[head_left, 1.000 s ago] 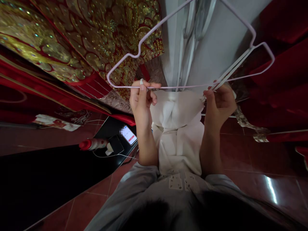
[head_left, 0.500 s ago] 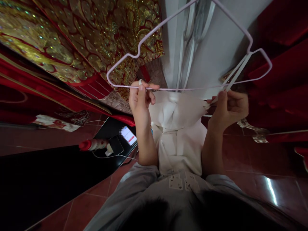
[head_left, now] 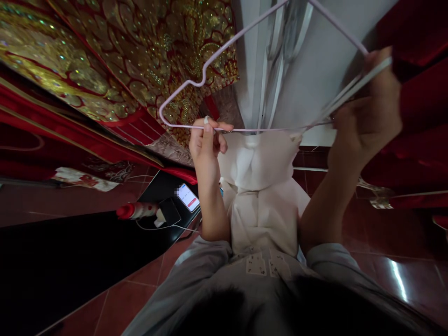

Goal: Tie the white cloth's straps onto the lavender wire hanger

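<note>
A pale pink wire hanger (head_left: 245, 31) spans the upper middle. My left hand (head_left: 207, 140) pinches its bottom bar near the left end; a white ring or band shows on one finger. Below the bar hangs a cream garment (head_left: 262, 210), its upper edge by the bar and its folds falling towards my body. Raised to the hanger's right end, my right hand (head_left: 373, 105) is closed on a thin white strap (head_left: 345, 95) of this garment and pulls it taut. That hand is blurred and covers the hanger's right corner.
Gold sequined red garments (head_left: 140, 60) hang at left, red cloth (head_left: 420, 116) at right. Behind the hanger stands a pale grey panel (head_left: 325, 60). A black table (head_left: 70, 266) at lower left bears a lit phone (head_left: 189, 197), a red-capped bottle (head_left: 136, 211) and a cable.
My right hand has moved up and right with the strap, from beside the bottom bar to the hanger's right end. My left hand has stayed almost in place on the bar.
</note>
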A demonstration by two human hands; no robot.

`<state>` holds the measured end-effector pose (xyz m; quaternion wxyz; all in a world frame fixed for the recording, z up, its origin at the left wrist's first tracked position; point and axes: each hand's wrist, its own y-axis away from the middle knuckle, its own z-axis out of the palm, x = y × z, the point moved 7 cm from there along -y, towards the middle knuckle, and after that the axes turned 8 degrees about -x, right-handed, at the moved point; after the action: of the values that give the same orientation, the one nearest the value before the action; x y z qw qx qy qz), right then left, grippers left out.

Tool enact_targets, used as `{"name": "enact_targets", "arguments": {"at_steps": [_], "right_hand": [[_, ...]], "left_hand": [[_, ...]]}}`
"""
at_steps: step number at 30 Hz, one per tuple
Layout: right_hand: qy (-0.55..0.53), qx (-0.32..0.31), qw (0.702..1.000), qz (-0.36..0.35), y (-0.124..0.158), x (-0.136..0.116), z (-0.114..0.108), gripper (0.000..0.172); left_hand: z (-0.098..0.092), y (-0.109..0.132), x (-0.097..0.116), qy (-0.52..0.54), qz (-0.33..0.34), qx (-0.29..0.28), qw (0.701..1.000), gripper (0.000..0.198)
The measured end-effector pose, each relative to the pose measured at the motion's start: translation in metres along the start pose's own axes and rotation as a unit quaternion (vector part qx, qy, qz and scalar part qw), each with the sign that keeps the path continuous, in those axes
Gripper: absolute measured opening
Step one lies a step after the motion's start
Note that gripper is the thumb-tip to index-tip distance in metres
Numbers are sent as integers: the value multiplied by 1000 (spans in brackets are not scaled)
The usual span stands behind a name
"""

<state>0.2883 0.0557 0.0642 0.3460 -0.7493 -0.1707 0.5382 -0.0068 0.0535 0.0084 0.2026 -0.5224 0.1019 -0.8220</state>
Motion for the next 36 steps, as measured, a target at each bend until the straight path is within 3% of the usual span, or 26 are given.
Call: {"name": "enact_targets", "arguments": {"at_steps": [2, 4, 8, 12, 15, 17, 19, 21, 22, 23, 24, 25, 27, 30, 31, 34, 36], "right_hand": [[34, 49, 989, -133, -4, 3, -17, 43], [61, 66, 982, -163, -3, 15, -25, 49], [80, 50, 986, -134, -4, 19, -23, 63], [84, 24, 985, -147, -14, 28, -38, 61], [95, 122, 967, -203, -5, 52, -77, 52], [89, 171, 959, -208, 8, 64, -91, 49], [61, 202, 961, -177, 21, 64, -88, 44], [30, 222, 962, -159, 34, 44, -69, 41], [22, 202, 967, -150, 37, 31, -54, 38], [12, 136, 982, -127, 36, 19, -33, 36], [4, 18, 996, -83, 33, 12, -6, 42], [10, -88, 995, -37, 33, 9, 18, 52], [28, -191, 981, 9, 37, 7, 43, 63], [31, -180, 983, -1, 42, 11, 42, 62], [24, -172, 985, -8, 44, 13, 39, 61], [18, -159, 987, -11, 50, 16, 34, 56], [19, -161, 987, 2, 52, 15, 36, 52]], "left_hand": [[2, 0, -1, 3, 2, -16, 1000, 27], [3, 0, -2, 4, 4, -24, 1000, 28], [1, 1, -5, -12, -6, -13, 1000, 27], [4, 3, -4, 8, 11, -37, 999, 27], [5, 4, -4, 15, 10, -36, 999, 27], [5, 4, -5, 14, -2, -23, 1000, 27], [4, 4, -6, 10, -21, -11, 1000, 27], [4, 4, -9, 5, -39, -2, 999, 27], [5, 4, -9, 4, -44, 0, 999, 26], [6, 4, -9, 3, -44, 1, 999, 26], [6, 4, -8, 1, -39, 2, 999, 25], [7, 5, -7, -2, -34, 1, 999, 25], [9, 7, -5, -14, -29, -10, 999, 23], [-2, 7, 3, -47, 1, -6, 999, 9], [-13, 7, 8, -62, 28, 16, 998, 5], [-57, 8, 23, -120, 134, 115, 977, 22], [-76, 6, 28, -154, 185, 108, 964, 17]]}}
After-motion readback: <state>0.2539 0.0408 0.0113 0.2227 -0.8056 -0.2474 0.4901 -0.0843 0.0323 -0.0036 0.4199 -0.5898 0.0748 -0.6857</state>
